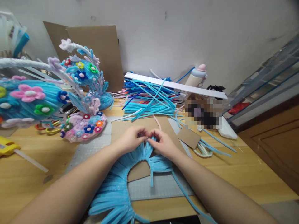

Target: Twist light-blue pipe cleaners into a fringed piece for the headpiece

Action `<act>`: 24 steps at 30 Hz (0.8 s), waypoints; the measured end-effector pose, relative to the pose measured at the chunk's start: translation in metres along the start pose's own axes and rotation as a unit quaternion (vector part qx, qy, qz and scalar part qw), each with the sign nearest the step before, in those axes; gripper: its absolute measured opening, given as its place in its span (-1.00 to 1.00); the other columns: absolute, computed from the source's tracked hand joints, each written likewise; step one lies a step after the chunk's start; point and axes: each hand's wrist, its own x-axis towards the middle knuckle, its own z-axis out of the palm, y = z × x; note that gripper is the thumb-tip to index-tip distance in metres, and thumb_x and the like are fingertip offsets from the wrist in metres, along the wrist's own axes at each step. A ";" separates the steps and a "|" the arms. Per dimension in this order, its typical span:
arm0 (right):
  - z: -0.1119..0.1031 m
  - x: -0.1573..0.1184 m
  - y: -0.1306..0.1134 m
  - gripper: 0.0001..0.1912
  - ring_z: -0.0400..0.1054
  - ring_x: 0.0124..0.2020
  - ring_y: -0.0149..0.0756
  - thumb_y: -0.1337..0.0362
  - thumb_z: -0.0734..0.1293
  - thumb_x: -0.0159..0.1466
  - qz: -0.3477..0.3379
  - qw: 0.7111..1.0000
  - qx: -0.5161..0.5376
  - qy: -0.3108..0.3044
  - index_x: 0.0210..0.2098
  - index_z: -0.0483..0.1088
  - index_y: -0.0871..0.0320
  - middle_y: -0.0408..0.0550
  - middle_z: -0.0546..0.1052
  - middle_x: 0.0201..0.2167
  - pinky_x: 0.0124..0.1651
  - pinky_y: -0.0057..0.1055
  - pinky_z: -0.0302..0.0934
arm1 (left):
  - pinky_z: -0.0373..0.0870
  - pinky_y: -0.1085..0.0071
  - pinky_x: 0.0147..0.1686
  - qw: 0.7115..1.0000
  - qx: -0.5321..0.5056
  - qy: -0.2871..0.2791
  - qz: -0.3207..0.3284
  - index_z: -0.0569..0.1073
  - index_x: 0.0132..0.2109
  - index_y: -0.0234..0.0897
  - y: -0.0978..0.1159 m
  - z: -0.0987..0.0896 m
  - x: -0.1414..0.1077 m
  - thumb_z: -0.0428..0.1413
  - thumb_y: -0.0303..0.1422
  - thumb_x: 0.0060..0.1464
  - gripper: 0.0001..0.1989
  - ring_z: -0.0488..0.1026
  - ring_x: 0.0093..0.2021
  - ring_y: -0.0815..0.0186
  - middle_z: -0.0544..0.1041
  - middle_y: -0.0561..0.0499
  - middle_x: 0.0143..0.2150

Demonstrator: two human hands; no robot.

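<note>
Arc of fuzzy light-blue stems (114,180), looped like petals, over cardboard sheet (122,129) and grey mat (161,186), near side of tabletop (243,174); left hand (134,139) and right hand (163,143) nearly closed, fingertips pinching its loops at the far rim; tabletop smooth, pale, wood-grained; grey wall (187,34) behind; tangled stem pile (149,107) beyond; flowered ornaments (52,96) left; tabletop's right edge slants past brown panel (277,149); pale scissor handles (206,153) well apart from right hand.
</note>
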 end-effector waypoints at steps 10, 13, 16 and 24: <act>-0.005 0.001 -0.003 -0.90 0.26 -0.29 -0.33 0.34 0.23 0.14 -0.066 0.995 -0.072 0.002 -0.34 0.35 0.15 -0.09 0.39 -0.35 -0.22 -0.41 0.13 | 0.16 0.55 -0.49 0.998 -0.070 0.009 -0.002 0.26 -0.41 -0.32 0.005 -0.004 0.002 0.01 -0.52 -0.12 -0.94 0.20 -0.51 0.48 0.25 0.16 -0.54; -0.009 0.001 -0.002 -0.89 0.24 -0.32 -0.33 0.31 0.23 0.15 -0.085 0.988 -0.132 -0.011 -0.47 0.37 0.15 -0.09 0.37 -0.40 -0.23 -0.39 0.10 | 0.16 0.55 -0.50 0.997 -0.081 0.014 -0.010 0.25 -0.43 -0.32 0.004 -0.005 0.002 0.01 -0.52 -0.14 -0.93 0.19 -0.52 0.48 0.24 0.16 -0.55; -0.020 -0.001 0.001 -0.78 0.23 -0.37 -0.35 0.29 0.23 0.17 -0.075 0.977 -0.197 -0.027 -0.58 0.36 0.16 -0.10 0.37 -0.45 -0.24 -0.38 0.07 | 0.14 0.55 -0.51 0.996 -0.079 0.020 -0.023 0.25 -0.43 -0.31 -0.001 -0.005 0.002 0.02 -0.51 -0.14 -0.93 0.19 -0.53 0.48 0.23 0.16 -0.56; -0.049 -0.009 -0.002 -0.85 0.23 -0.24 -0.27 0.24 0.32 0.10 -0.094 0.944 -0.277 -0.155 -0.56 0.42 0.12 -0.09 0.40 -0.38 -0.13 -0.30 -0.01 | 0.14 0.55 -0.52 0.997 -0.071 0.020 -0.013 0.25 -0.43 -0.30 -0.014 -0.003 0.003 0.05 -0.48 -0.14 -0.91 0.20 -0.52 0.47 0.23 0.16 -0.55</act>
